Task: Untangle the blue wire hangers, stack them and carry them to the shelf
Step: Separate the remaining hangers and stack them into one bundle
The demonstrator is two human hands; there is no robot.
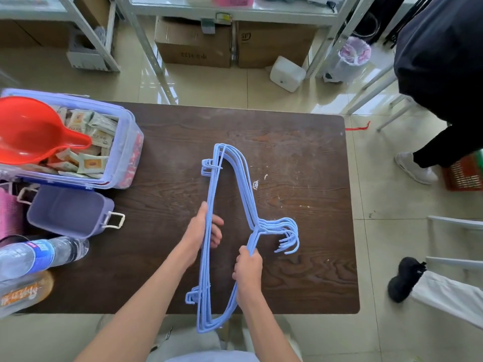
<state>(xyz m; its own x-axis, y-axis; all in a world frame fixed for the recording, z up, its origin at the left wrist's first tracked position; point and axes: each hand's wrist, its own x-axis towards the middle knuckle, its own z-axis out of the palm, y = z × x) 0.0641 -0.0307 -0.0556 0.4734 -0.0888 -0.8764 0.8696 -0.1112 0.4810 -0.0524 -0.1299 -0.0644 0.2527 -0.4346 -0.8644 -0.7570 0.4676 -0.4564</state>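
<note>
Several blue wire hangers [241, 178] lie together as one stack over the dark wooden table [300, 158], long bars to the left, hooks [288, 236] curling out to the right. My left hand [202, 231] is closed around the bundle of straight bottom bars near their middle. My right hand [247, 273] grips the sloped shoulder wires just below the necks. The stack's near end hangs past the table's front edge. A metal shelf [235, 11] stands beyond the table.
A clear lilac bin [125, 142] of packets with a red scoop [28, 129] sits at the table's left, with a small purple box [70, 212] and a water bottle [41, 253] nearer me. Cardboard boxes [193, 43] sit under the shelf. People stand at right [439, 61].
</note>
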